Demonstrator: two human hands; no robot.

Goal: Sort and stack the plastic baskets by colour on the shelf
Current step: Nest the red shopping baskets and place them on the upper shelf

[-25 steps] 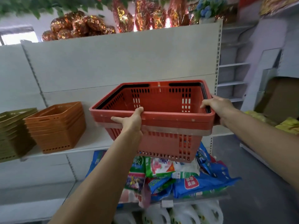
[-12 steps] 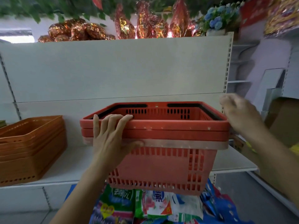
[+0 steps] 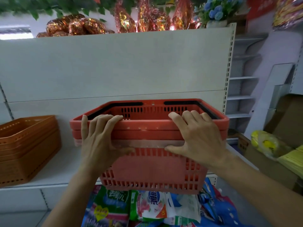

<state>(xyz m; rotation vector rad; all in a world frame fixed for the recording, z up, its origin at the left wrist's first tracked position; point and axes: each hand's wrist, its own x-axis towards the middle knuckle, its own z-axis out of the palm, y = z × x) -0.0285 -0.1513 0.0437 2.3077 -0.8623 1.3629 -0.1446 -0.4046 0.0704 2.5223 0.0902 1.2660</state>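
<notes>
I have the red baskets [image 3: 152, 145] nested at the shelf [image 3: 54, 167] edge, right of the orange stack [image 3: 27, 148]. My left hand [image 3: 100, 141] and right hand [image 3: 196, 138] clasp the front rims; next, I'd judge, push them back squarely.

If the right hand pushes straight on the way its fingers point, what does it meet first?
The right hand has its fingers over the near rim of the red baskets. Straight on lies the open basket, then its far wall, then the shelf's back panel. Depth is unclear.

White shelving [image 3: 114, 66]; foil decorations [image 3: 75, 27] above
</notes>
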